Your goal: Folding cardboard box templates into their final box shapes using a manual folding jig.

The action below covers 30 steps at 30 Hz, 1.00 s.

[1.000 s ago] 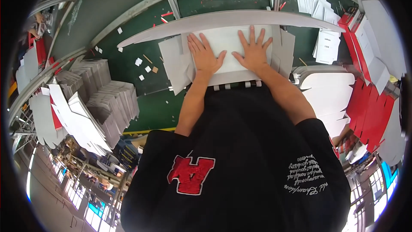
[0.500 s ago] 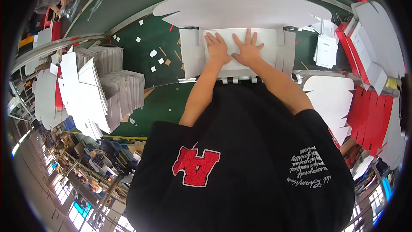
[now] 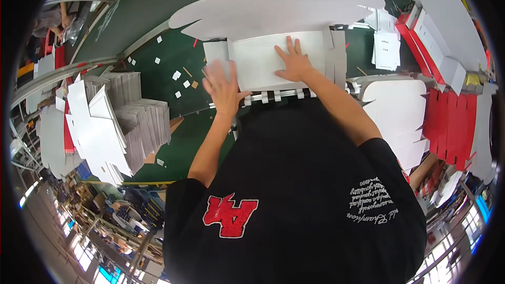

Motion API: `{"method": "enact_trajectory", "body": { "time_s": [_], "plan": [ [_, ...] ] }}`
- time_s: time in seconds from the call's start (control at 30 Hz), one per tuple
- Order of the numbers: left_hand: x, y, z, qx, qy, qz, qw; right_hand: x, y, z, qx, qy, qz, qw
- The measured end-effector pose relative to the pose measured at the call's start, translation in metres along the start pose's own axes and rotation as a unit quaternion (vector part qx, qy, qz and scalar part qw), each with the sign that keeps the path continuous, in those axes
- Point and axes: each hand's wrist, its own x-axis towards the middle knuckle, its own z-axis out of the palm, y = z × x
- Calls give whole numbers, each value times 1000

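Observation:
In front of me stands a white cardboard box (image 3: pixel 258 58), its big far flap (image 3: pixel 284 8) raised and its side walls up. My right hand (image 3: pixel 295 63) lies spread on the box's inner floor, toward the right side. At the box's left end is my left hand (image 3: pixel 223 89), blurred by motion, with its fingers apart over the left side flap (image 3: pixel 215 55). I cannot tell whether it touches the flap. Neither hand holds anything.
Stacked flat cardboard blanks (image 3: pixel 142 121) stand at the left. White sheets (image 3: pixel 386 50) lie right of the box. Further right are a flat white blank (image 3: pixel 394 121), red blanks (image 3: pixel 452 126) and an open red-and-white box (image 3: pixel 431 47). Small paper scraps (image 3: pixel 177 75) dot the green surface.
My left hand has lifted off the box floor and moved left to the box's left end. My right hand stays spread on the floor of the box. The whole view has shifted slightly.

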Motion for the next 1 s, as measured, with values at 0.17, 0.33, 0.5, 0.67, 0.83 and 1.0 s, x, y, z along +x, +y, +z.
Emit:
{"method": "enact_trajectory", "body": {
  "time_s": [0.17,0.33,0.5,0.67,0.83,1.0],
  "plan": [
    [-3,-5,-2,-78,-54,-167,981,-56,51,-31,113,408,-67,903],
    [6,6,-20,-175,-82,-75,978,-81,122,-19,755,275,143,578],
    [3,12,-9,-242,-62,-21,968,-38,66,2,373,321,169,854],
    [15,-4,-24,-353,-12,-17,935,-34,55,13,343,369,180,845],
    [59,-49,-5,-490,-145,-134,849,-45,93,3,433,335,61,834],
    [71,-57,34,-505,-1,-117,855,-79,76,-3,276,325,7,904]
  ]
}}
